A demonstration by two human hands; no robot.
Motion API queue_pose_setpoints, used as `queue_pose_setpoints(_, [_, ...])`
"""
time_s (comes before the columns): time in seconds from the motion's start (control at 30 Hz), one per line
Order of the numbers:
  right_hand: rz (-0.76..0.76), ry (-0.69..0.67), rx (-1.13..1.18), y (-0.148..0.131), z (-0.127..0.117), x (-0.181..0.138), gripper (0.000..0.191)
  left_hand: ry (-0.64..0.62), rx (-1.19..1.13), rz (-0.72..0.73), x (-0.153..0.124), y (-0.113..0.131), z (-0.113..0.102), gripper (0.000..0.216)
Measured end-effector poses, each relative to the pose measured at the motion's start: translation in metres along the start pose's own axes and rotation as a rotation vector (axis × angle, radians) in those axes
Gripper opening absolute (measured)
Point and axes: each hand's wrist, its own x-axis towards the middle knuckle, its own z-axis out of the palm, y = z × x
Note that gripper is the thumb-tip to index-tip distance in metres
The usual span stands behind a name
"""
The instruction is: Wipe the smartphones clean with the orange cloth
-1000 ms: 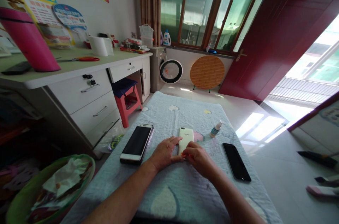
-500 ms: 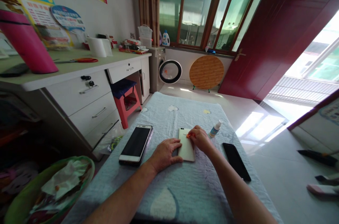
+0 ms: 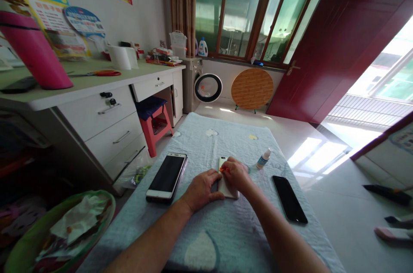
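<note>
A pale gold phone point(image 3: 232, 192) lies back side up on the light blue cloth point(image 3: 196, 135). My left hand point(image 3: 203, 187) holds its left edge, thumb near the bottom corner and fingers along the side. Over the phone's upper part, my right hand point(image 3: 237, 173) is closed on a small orange piece point(image 3: 223, 169), its fingertips on the phone's back; I cannot make out what the piece is. The right hand hides much of the phone. To the left lies a white-framed phone point(image 3: 167, 176), screen up. On the right are a small spray bottle point(image 3: 263, 159) and a black phone point(image 3: 289, 200).
A desk point(image 3: 97, 79) with drawers runs along the left, with a red stool point(image 3: 155, 122) by it. A green waste basket point(image 3: 111, 204) stands at lower left. Beyond the table are an open washing machine door point(image 3: 208, 88) and a round wooden tabletop point(image 3: 252, 89).
My right hand has moved left across the phone's back with the orange piece, covering more of the phone. My left hand stays at the phone's edge.
</note>
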Motion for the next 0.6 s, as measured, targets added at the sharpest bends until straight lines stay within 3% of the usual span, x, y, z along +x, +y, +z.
queue_pose_setpoints(0.23, [-0.116, -0.051, 0.188, 0.003, 0.000, -0.049, 0.022, 0.031, 0.126, 0.025, -0.003, 0.001, 0.004, 0.028])
queue_pose_setpoints(0.47, [-0.073, -0.186, 0.372, 0.013, -0.022, -0.074, 0.023, 0.044, 0.253, 0.020, -0.005, 0.000, 0.010, 0.053])
queue_pose_setpoints(0.6, [0.099, 0.023, 0.358, 0.024, -0.025, -0.075, 0.014, 0.051, 0.290, 0.000, -0.006, 0.000, 0.013, 0.057])
